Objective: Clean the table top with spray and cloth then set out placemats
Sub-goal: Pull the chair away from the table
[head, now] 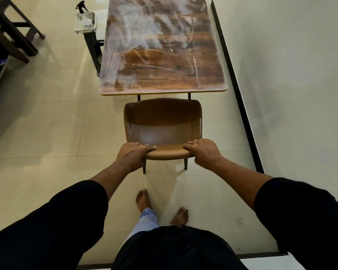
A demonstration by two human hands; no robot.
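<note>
left hand (133, 155): fingers clamped over chair (162, 121) backrest
right hand (204, 152): fingers clamped over same backrest
counter (160, 75): smeared white
spray bottle (82, 5): kept in basket (85, 23)

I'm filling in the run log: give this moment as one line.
hands: left hand and right hand grip brown padded chair backrest | smeared wooden table top | placemats: none visible

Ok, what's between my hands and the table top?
In the head view, only the brown chair that both hands grip by its backrest; its seat reaches the table top.
</note>
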